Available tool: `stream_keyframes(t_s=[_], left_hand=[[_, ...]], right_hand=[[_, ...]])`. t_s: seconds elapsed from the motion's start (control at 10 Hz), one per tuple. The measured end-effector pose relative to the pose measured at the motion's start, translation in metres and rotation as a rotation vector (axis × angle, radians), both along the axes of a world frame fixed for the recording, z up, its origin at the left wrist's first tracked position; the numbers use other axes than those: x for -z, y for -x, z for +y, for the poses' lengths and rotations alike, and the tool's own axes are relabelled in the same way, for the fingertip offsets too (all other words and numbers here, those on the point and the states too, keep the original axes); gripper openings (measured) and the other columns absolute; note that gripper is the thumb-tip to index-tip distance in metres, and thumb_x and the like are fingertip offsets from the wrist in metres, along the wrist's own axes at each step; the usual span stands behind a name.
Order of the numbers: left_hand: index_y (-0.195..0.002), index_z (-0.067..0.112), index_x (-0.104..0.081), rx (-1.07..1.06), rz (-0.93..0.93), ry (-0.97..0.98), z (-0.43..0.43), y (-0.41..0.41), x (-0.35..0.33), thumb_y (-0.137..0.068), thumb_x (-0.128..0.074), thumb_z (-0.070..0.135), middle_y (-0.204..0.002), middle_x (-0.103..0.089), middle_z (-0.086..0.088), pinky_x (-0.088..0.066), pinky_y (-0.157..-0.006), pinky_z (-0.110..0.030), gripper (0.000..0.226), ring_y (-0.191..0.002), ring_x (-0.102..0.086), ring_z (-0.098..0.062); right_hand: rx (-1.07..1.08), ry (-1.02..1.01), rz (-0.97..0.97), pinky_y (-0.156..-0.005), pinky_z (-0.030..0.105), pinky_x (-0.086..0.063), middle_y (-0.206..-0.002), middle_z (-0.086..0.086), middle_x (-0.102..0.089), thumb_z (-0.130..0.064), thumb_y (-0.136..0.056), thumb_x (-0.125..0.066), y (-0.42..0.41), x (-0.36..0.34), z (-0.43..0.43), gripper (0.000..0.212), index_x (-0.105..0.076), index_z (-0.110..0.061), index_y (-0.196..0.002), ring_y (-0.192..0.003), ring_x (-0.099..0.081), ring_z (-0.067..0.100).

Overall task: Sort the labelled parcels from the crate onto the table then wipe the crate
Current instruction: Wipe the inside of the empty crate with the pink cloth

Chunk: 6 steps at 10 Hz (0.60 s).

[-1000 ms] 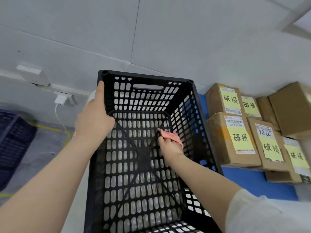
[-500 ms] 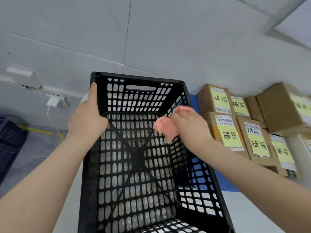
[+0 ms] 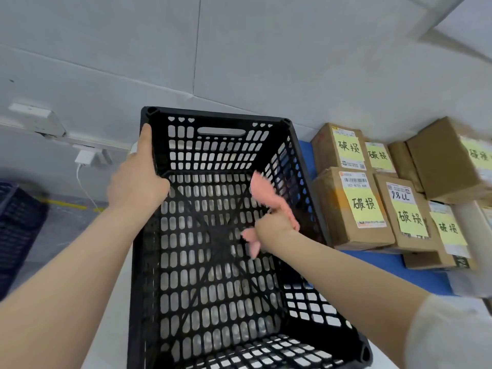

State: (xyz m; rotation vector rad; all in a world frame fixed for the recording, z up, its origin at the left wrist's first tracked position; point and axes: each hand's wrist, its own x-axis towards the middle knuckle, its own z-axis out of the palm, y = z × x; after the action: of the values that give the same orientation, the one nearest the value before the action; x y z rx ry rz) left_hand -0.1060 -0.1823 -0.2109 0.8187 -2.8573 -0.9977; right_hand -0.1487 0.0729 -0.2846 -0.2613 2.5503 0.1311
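Risk, my read: loose tail of cloth (image 3: 266,194) in your R hand (image 3: 274,225) could snag in crate (image 3: 221,147) slots or slip from grip mid-swipe. Crate could tip if L hand (image 3: 138,182) let go.
R hand: clenched round pink cloth, inside crate near right wall, blurred ends sticking out above & below fist.
L hand: gripped left rim near far corner.
Crate: no parcels inside.
Labelled parcels (image 3: 356,206): stood on blue table (image 3: 386,265) just right of crate.
Wipe prob. unfinished.

Looked like a parcel depot back room: cardboard parcels (image 3: 351,206) with barcode labels and yellow notes stacked on the blue counter (image 3: 386,265) at right, a black plastic crate (image 3: 218,115), yellow floor tape (image 3: 66,205) at left.
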Motion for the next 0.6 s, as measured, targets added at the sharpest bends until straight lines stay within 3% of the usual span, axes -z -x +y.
stream_keyframes(t_s=[0.1,0.2,0.3,0.4,0.5,0.6], left_hand=[[-0.153,0.036,0.002,0.007,-0.001,-0.012,0.0,0.0,-0.001,-0.075,-0.049,-0.006,-0.104,-0.059,-0.017,-0.036,-0.07,-0.039,0.102,-0.081,-0.049,-0.03],[-0.153,0.035,0.002,0.018,-0.002,-0.011,-0.001,0.001,-0.001,-0.076,-0.05,-0.006,-0.099,-0.059,-0.016,-0.036,-0.068,-0.039,0.101,-0.078,-0.048,-0.029],[-0.153,0.036,0.002,0.018,0.001,-0.013,0.0,0.001,0.0,-0.077,-0.051,-0.004,-0.102,-0.058,-0.015,-0.036,-0.068,-0.039,0.101,-0.083,-0.052,-0.033],[-0.152,0.037,0.003,0.021,0.018,-0.012,-0.001,0.001,0.002,-0.078,-0.052,-0.002,-0.103,-0.059,-0.014,-0.039,-0.067,-0.04,0.1,-0.083,-0.054,-0.033],[-0.151,0.039,0.003,0.021,0.025,-0.019,-0.001,0.001,0.003,-0.078,-0.052,0.0,-0.101,-0.059,-0.014,-0.041,-0.065,-0.04,0.1,-0.082,-0.056,-0.034],[-0.151,0.04,0.003,0.016,0.008,-0.026,-0.001,0.0,0.003,-0.078,-0.052,0.0,-0.102,-0.059,-0.014,-0.042,-0.066,-0.041,0.1,-0.083,-0.056,-0.035]], right_hand=[[-0.338,-0.354,-0.37,-0.094,0.036,-0.042,-0.135,-0.004,-0.042,-0.035,-0.077,-0.065,0.004,0.029,-0.01,0.063,-0.035,-0.037,-0.132,-0.124,-0.044,0.025],[-0.532,-0.308,-0.38,-0.096,0.026,-0.043,-0.147,0.0,-0.038,-0.043,-0.091,-0.057,0.004,0.021,-0.012,0.056,-0.04,-0.033,-0.143,-0.124,-0.046,0.015],[-0.574,-0.551,-0.038,-0.114,0.054,-0.018,-0.161,0.013,-0.008,-0.03,-0.091,-0.057,-0.005,0.006,-0.009,0.054,-0.044,-0.023,-0.143,-0.146,-0.012,0.036],[-0.645,-0.853,0.132,-0.086,0.076,0.031,-0.159,0.023,0.0,-0.027,-0.09,-0.057,-0.002,-0.008,-0.006,0.064,-0.032,-0.02,-0.149,-0.144,0.012,0.048],[-0.587,-0.834,0.074,-0.102,0.071,0.023,-0.132,0.014,-0.056,-0.005,-0.078,-0.05,0.001,-0.012,-0.011,0.045,-0.064,-0.017,-0.12,-0.136,-0.032,0.046],[-0.547,-0.542,0.151,-0.12,0.044,-0.008,-0.104,0.001,-0.066,-0.014,-0.083,-0.056,0.011,-0.025,-0.005,0.027,-0.066,-0.015,-0.108,-0.118,-0.052,0.024]])
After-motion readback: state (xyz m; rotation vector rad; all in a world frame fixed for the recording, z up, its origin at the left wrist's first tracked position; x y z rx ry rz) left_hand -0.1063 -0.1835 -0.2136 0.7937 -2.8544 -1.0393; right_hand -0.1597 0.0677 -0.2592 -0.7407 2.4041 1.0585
